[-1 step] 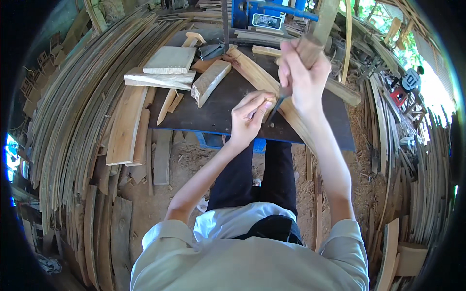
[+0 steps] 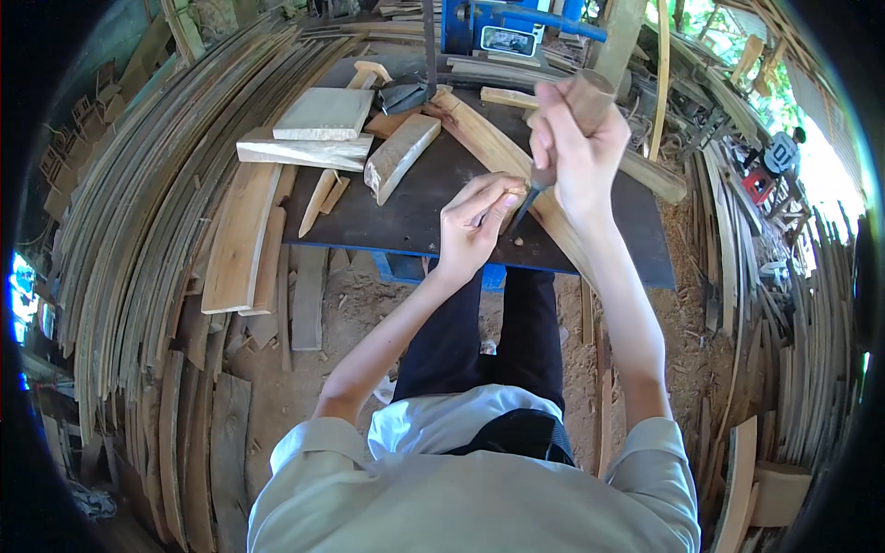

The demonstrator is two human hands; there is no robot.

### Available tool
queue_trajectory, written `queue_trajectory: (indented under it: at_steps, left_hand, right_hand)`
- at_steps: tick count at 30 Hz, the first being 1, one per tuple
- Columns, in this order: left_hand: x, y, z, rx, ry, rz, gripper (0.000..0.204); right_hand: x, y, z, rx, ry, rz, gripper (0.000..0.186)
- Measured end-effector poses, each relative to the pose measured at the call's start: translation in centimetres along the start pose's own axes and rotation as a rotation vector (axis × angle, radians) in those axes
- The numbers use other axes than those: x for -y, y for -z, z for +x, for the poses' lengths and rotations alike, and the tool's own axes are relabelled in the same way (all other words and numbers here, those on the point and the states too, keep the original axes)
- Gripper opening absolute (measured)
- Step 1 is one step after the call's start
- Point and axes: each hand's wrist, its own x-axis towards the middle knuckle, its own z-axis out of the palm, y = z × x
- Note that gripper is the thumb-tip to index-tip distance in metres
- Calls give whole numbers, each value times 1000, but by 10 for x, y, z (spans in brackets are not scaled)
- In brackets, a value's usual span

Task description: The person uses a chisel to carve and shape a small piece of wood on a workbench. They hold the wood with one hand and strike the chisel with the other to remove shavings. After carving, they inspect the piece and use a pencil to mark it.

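My right hand (image 2: pixel 581 152) is wrapped round the wooden handle (image 2: pixel 590 88) of a chisel, whose dark blade (image 2: pixel 525 205) slants down beside my left hand. My left hand (image 2: pixel 472 221) pinches a small piece of pale wood (image 2: pixel 516 192), partly hidden by its fingers. Just behind them a long light board (image 2: pixel 475 129) lies diagonally across the dark, blue-edged tabletop (image 2: pixel 627 249). The chisel's tip is near a small chip on the tabletop; I cannot tell if it touches anything.
Offcuts (image 2: pixel 318 115) and a thick block (image 2: pixel 401 157) lie on the left. A blue machine (image 2: pixel 461 28) stands behind. Long planks (image 2: pixel 129 230) are stacked at both sides. Wood debris covers the floor (image 2: pixel 359 323). A person (image 2: pixel 779 157) sits on a red seat at the far right.
My right hand and the chisel have shifted very slightly down and to the right. My left hand looks almost unmoved.
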Motion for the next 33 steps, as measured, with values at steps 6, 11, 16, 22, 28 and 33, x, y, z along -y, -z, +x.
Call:
queue_trajectory:
  at_steps: [6, 11, 16, 22, 28, 33]
  left_hand:
    - [3, 12, 2, -81, 58, -88, 19]
    - [1, 13, 3, 33, 103, -186, 20]
    - [8, 11, 0, 20, 111, -165, 19]
    - [16, 19, 1, 71, -20, -15, 16]
    - [16, 18, 6, 42, 62, -114, 14]
    - [17, 15, 8, -34, 73, -130, 14]
  right_hand:
    - [30, 2, -1, -43, 103, 133, 9]
    - [33, 13, -11, -34, 95, 167, 9]
    - [28, 17, -16, -102, 82, 157, 9]
    - [27, 12, -17, -177, 149, 151, 10]
    - [45, 0, -10, -148, 286, 135, 12]
    - [34, -5, -10, -192, 290, 96, 13]
